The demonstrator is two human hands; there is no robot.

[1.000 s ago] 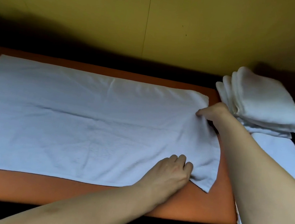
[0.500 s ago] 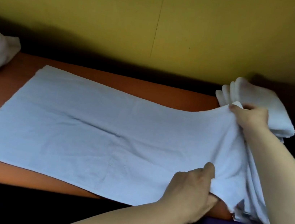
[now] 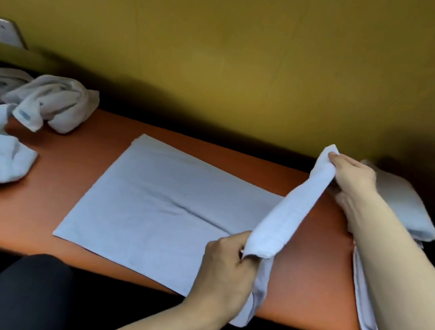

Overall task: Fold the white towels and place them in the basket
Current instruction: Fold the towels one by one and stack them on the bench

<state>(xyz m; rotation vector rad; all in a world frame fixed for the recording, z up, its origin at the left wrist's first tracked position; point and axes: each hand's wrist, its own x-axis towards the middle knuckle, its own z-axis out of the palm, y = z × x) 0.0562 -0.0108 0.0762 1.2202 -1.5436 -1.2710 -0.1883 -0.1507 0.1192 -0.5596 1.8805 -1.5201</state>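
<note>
Item: white towel (image 3: 165, 208), right edge raised, long axis running left across the table (image 3: 308, 286).

I have my left hand (image 3: 223, 272) pinching the near corner, my right hand (image 3: 354, 178) the far; basket seemingly out of view.

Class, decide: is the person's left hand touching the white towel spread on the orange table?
Touching. The head view shows the left hand pinching the near right corner of the towel, lifting it off the table, while the right hand grips the far corner.
</note>
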